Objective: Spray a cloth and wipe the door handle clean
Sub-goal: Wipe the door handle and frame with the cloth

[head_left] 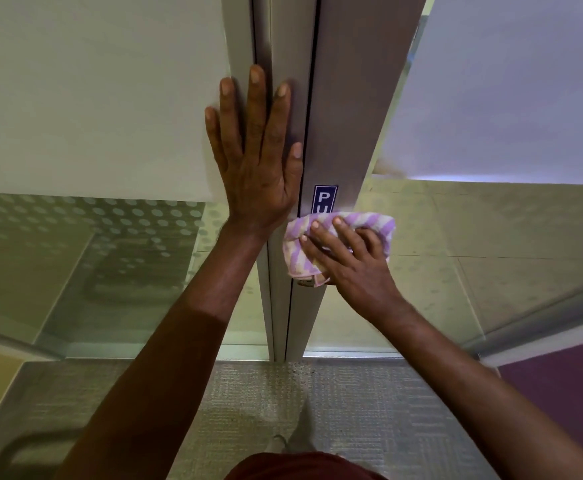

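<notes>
Head view, looking down a glass door front. Landmark: the metal door stile [338, 133], a grey aluminium upright running top to bottom mid-frame. A dark vertical seam [309, 133] runs along its left edge, splitting it from the fixed frame post [279, 46] just left of it. Left of the stile, a frosted glass panel [92, 98], dotted lower down; right of the stile, another frosted pane [511, 98] angling off. Open room on both sides of the stile; only the two forearms cross it. Carpet floor [352, 410] below the stile's foot; a purple floor patch [560, 410] to the lower right of the stile.

A blue sign sticker [325, 199] sits on the stile, letters "PU" readable, its lower part covered by the cloth.

Left hand [257, 161]: flat, fingers straight and spread, pointing up, palm pressed over the frame post and the edge of the glass just left of the stile, thumb at the seam. Holds nothing.

Right hand [349, 258]: on the stile just below the sticker, fingers curled over a purple-and-cream striped cloth [338, 237], gripping it and pressing it against the stile. Wrist comes in from the lower right.

Door handle: hidden under the cloth and hand; only a small bit of metal hardware [305, 283] peeks out at the cloth's lower edge, too little to tell what it is.

Bottom edge: the person's dark red clothing [304, 467] and a light shoe [278, 443] on the carpet.
</notes>
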Demonstrator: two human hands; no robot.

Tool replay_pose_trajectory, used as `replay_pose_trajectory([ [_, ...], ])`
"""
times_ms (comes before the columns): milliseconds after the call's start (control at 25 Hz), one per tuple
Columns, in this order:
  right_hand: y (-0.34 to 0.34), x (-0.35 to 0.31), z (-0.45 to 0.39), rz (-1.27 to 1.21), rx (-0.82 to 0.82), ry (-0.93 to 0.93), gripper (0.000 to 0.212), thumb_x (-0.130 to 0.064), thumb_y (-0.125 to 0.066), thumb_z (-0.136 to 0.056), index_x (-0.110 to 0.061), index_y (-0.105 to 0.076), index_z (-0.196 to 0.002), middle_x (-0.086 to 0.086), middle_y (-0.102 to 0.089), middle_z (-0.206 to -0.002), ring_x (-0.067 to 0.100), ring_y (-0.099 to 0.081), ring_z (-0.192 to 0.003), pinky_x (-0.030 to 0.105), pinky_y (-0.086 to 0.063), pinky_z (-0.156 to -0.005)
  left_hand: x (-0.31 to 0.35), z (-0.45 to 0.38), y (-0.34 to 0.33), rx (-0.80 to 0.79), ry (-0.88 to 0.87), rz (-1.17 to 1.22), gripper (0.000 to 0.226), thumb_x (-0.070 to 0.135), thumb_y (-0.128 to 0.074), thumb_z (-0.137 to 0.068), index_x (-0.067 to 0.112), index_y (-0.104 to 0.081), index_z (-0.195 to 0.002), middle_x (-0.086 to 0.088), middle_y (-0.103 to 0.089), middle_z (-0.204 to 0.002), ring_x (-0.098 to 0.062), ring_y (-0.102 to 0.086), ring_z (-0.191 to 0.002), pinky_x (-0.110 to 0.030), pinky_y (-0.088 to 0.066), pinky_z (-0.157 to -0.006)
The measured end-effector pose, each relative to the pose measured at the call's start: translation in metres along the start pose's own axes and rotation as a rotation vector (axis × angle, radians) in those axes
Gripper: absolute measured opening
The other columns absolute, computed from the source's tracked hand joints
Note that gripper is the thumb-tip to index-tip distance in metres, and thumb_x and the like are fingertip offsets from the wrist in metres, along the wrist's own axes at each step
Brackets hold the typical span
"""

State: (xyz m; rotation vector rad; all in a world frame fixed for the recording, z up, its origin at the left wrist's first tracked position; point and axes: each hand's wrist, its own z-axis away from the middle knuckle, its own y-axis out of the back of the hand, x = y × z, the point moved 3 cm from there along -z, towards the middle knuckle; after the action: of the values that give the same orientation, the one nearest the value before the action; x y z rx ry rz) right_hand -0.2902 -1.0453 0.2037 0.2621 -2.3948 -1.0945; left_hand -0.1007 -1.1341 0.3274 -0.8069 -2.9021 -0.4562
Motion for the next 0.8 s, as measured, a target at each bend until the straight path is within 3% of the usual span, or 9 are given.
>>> replay_pose_trajectory([
  [120, 0.008, 0.009, -0.006, -0.001, 0.038, -0.027, 0.073, -0.045, -0.074, -0.092, -0.031, -0.045, -0.158, 0.0, -0.035, -0.165, 0.033, -0.035, -0.145, 0.049, -0.035, -0.106, 0.001, 0.0, 0.002, -0.012, -0.023, -0.019, 0.053, 0.039, -0.037, -0.113, 0.017, -0.033, -0.161, -0.016, -0.021, -0.167, -0.014, 0.017, -0.164, -0.052, 0.003, -0.133],
  [240, 0.023, 0.03, -0.035, -0.014, 0.245, -0.189, 0.054, -0.03, -0.063, -0.103, -0.03, -0.048, -0.156, 0.003, -0.036, -0.16, 0.033, -0.039, -0.141, 0.049, -0.035, -0.104, 0.002, 0.001, 0.004, -0.037, -0.058, -0.052, 0.053, 0.039, -0.036, -0.112, 0.016, -0.033, -0.161, -0.015, -0.024, -0.165, -0.012, 0.02, -0.163, -0.053, 0.006, -0.132],
  [360, 0.026, 0.028, -0.052, -0.028, 0.341, -0.262, 0.055, -0.032, -0.066, -0.103, -0.03, -0.049, -0.155, 0.003, -0.035, -0.16, 0.032, -0.037, -0.143, 0.051, -0.033, -0.107, 0.002, 0.001, 0.005, -0.045, -0.055, -0.038, 0.055, 0.04, -0.034, -0.112, 0.016, -0.034, -0.16, -0.015, -0.025, -0.165, -0.012, 0.018, -0.163, -0.053, 0.005, -0.132],
  [480, 0.013, 0.01, -0.036, -0.034, 0.238, -0.167, 0.067, -0.032, -0.078, -0.091, -0.028, -0.053, -0.153, 0.002, -0.039, -0.16, 0.033, -0.037, -0.143, 0.05, -0.033, -0.107, 0.002, 0.001, 0.003, -0.034, -0.057, -0.031, 0.055, 0.039, -0.037, -0.11, 0.017, -0.034, -0.161, -0.014, -0.025, -0.167, -0.012, 0.016, -0.164, -0.054, 0.004, -0.132],
  [640, -0.002, 0.003, -0.007, -0.017, -0.023, 0.006, 0.084, -0.036, -0.088, -0.077, -0.031, -0.052, -0.153, 0.002, -0.051, -0.157, 0.033, -0.041, -0.138, 0.048, -0.036, -0.103, 0.001, 0.001, 0.002, -0.031, -0.076, -0.043, 0.055, 0.041, -0.034, -0.112, 0.019, -0.031, -0.162, 0.0, -0.006, -0.18, -0.013, 0.016, -0.164, -0.054, 0.005, -0.132],
  [720, -0.003, 0.005, -0.005, -0.041, -0.111, 0.044, 0.088, -0.032, -0.091, -0.073, -0.032, -0.052, -0.152, 0.003, -0.051, -0.155, 0.033, -0.042, -0.135, 0.048, -0.034, -0.104, 0.001, 0.001, 0.001, -0.027, -0.069, -0.045, 0.054, 0.042, -0.033, -0.113, 0.019, -0.032, -0.161, -0.01, -0.02, -0.172, -0.013, 0.015, -0.164, -0.054, 0.006, -0.132],
  [800, 0.004, 0.012, -0.012, -0.1, -0.07, 0.019, 0.086, -0.031, -0.091, -0.071, -0.03, -0.055, -0.15, 0.006, -0.047, -0.151, 0.034, -0.04, -0.131, 0.048, -0.032, -0.102, 0.001, 0.002, 0.002, -0.027, -0.058, -0.033, 0.054, 0.041, -0.035, -0.112, 0.018, -0.033, -0.161, -0.014, -0.026, -0.167, -0.013, 0.015, -0.164, -0.054, 0.005, -0.132],
])
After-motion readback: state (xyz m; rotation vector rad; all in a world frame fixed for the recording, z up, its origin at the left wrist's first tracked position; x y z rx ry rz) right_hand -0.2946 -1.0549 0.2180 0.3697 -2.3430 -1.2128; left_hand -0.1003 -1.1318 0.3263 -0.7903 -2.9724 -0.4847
